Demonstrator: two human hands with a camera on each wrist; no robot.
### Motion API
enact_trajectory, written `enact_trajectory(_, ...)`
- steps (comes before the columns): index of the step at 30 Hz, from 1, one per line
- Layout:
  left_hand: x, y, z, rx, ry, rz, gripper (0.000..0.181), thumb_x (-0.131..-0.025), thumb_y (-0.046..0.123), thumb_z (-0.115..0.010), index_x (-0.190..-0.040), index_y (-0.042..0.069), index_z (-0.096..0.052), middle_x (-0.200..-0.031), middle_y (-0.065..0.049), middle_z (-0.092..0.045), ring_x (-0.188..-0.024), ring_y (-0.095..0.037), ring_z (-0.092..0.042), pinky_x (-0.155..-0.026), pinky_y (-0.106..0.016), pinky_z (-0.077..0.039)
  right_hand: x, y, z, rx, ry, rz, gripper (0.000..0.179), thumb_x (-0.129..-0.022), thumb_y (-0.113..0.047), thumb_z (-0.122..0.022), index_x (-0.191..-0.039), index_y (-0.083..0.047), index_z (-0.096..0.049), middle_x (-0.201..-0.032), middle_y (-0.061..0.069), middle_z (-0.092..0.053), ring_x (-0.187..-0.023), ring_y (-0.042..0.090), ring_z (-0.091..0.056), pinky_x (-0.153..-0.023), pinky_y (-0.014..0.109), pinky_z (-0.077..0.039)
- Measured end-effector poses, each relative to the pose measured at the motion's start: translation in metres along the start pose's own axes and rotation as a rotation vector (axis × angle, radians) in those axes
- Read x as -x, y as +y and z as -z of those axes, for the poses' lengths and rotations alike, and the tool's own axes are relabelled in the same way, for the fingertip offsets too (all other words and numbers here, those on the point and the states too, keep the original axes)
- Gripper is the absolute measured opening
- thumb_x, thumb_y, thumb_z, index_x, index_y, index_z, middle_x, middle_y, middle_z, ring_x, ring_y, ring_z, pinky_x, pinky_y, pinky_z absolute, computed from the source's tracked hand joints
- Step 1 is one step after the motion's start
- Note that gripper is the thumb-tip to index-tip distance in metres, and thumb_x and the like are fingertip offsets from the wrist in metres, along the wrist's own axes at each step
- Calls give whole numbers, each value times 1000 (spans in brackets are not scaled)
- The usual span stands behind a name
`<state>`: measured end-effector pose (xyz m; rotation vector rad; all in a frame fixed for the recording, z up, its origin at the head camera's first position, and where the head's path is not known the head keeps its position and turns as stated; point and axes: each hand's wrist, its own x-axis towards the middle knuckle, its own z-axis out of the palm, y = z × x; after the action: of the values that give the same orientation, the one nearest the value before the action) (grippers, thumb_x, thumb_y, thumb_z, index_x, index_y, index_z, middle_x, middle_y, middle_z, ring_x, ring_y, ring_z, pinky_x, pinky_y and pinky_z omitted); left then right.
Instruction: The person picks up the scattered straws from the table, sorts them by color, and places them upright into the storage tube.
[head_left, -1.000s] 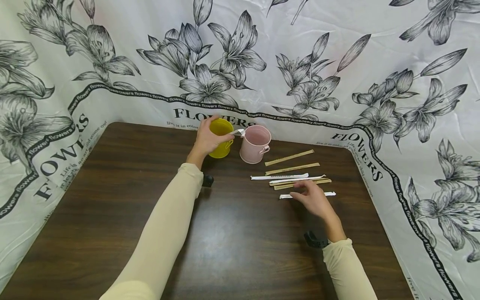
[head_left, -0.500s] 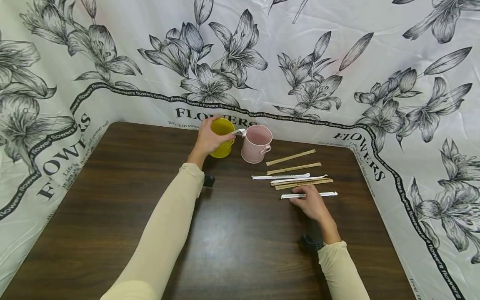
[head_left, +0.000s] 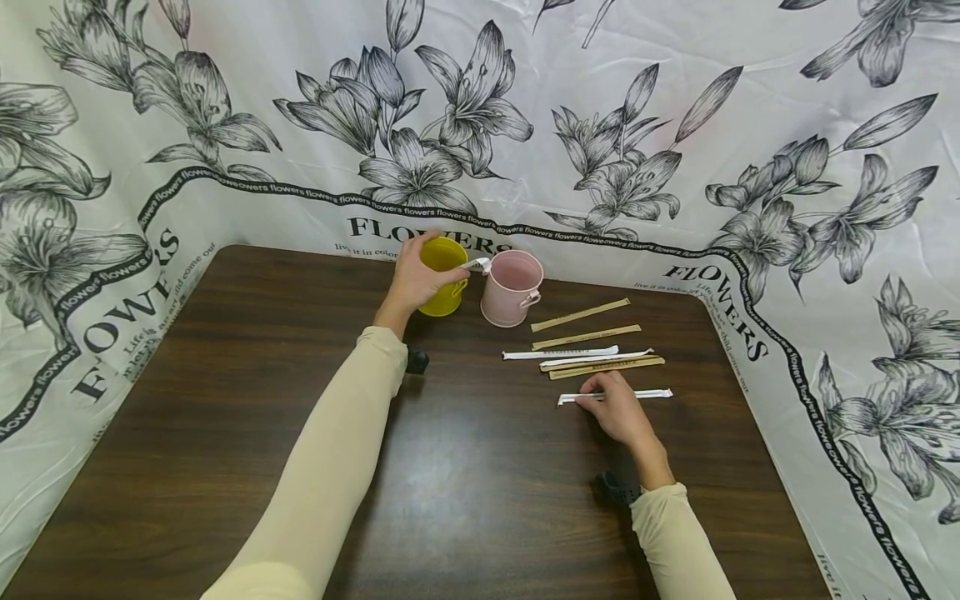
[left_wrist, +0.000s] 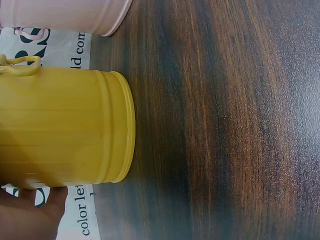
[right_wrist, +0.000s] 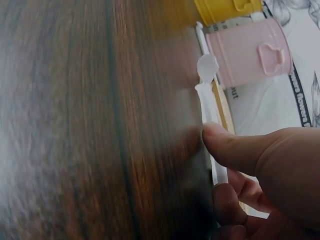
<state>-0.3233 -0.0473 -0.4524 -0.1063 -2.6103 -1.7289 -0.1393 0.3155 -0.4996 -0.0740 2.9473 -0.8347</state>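
My left hand (head_left: 420, 275) grips a small yellow bucket (head_left: 450, 283) from the left, thumb across its near side and fingers at the back rim. In the left wrist view the bucket (left_wrist: 70, 125) stands on the table with fingers against its wall. A small white piece (head_left: 477, 263) shows by the thumb tip; what it is I cannot tell. My right hand (head_left: 621, 410) pinches a thin white paper-wrapped straw (head_left: 654, 393) between thumb and fingers, low over the table. Its left end looks bent. In the right wrist view the thumb lies along the white straw (right_wrist: 209, 107).
A pink bucket (head_left: 512, 292) stands just right of the yellow one. Several brown wrapped straws (head_left: 587, 337) and white wrapped straws (head_left: 558, 354) lie beyond my right hand. A floral curtain (head_left: 615, 158) borders the dark wooden table (head_left: 465, 483) at the back and sides.
My right hand has come down to the nearest white straw and taken hold of it. That straw has shifted slightly toward me. The left hand stays on the yellow bucket.
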Motion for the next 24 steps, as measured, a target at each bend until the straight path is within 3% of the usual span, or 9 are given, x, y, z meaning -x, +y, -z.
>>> enact_trajectory(6, 0, -2, 0, -2, 5, -9, 94, -75, 47, -89, -154, 25, -42, -160, -9, -32, -143, -32, -33, -119, -54, -34, 2, -7, -3, -3, -22, 35, 13, -94, -23, -73, -97, -12, -68, -103, 10, -62, -93, 23, -57, -84, 42, -47)
enact_trajectory(11, -1, -2, 0, -6, 9, -11, 95, -74, 49, -89, -153, 26, -43, -160, -7, -33, -143, -32, -33, -119, -54, -34, -3, -23, 0, -82, 52, 152, 15, -96, -21, -71, -107, -12, -70, -99, 7, -63, -90, 19, -57, -81, 36, -49)
enact_trajectory(16, -1, -2, -1, -1, 11, -11, 95, -74, 48, -89, -153, 26, -43, -159, -7, -34, -142, -32, -34, -118, -54, -35, -3, -48, 15, -240, 127, 221, 20, -101, -17, -63, -117, -9, -72, -103, 9, -62, -82, 12, -50, -71, 26, -44)
enact_trajectory(20, 0, -2, -1, 2, 8, -9, 95, -73, 48, -90, -153, 26, -43, -159, -7, -34, -142, -32, -34, -118, -54, -35, -4, -68, 29, -435, 180, 209, 20, -103, -15, -60, -116, -4, -69, -103, 5, -57, -72, 8, -50, -63, 22, -43)
enact_trajectory(24, 0, -3, 0, 0, 8, -8, 95, -73, 48, -90, -153, 27, -43, -159, -7, -33, -142, -32, -34, -118, -54, -35, -11, -85, 39, -644, 257, 206, 18, -102, -10, -61, -115, 1, -64, -93, -1, -55, -60, 4, -48, -52, 20, -40)
